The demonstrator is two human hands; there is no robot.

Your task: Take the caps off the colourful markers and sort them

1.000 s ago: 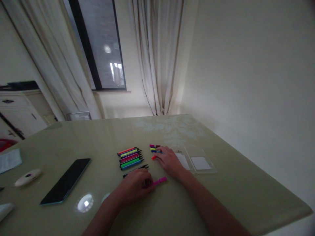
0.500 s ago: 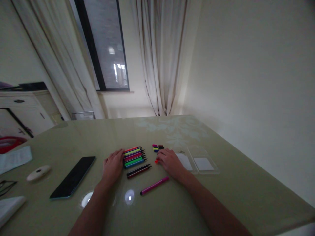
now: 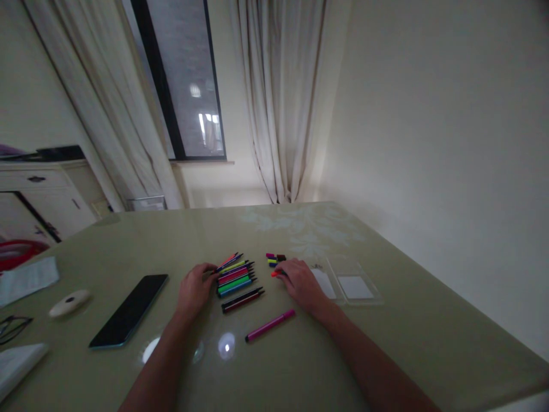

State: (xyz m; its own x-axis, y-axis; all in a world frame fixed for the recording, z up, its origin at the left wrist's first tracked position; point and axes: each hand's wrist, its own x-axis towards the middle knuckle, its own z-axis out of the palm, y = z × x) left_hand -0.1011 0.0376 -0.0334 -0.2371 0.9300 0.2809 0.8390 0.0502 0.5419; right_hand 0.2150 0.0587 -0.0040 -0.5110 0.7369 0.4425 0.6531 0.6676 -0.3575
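A row of uncapped felt-tip pens [image 3: 234,281] in several colours lies on the table, tips to the right. At its upper left end, my left hand [image 3: 197,290] is closed with fingers pinching a dark blue felt-tip pen [image 3: 231,261], which slants across the orange and yellow ones. My right hand [image 3: 301,285] rests right of the row, fingertips closed on a small orange pen cap [image 3: 275,274], partly hidden by the fingers. Just beyond those fingers lie several loose caps [image 3: 271,261]. Two dark pens [image 3: 243,300] lie below the row, and a capped magenta pen [image 3: 270,326] is nearer me.
An opened clear plastic case [image 3: 355,287] with white inserts lies right of my right hand. To the left are a black phone [image 3: 129,311], a white oval object [image 3: 69,303], glasses [image 3: 14,329] and a pale cloth [image 3: 30,279]. A wall bounds the table's right side.
The dark blue pen has come out of line with the row and now tilts over its far end, in my left fingers. My right fingers and the orange cap have shifted slightly away from me.
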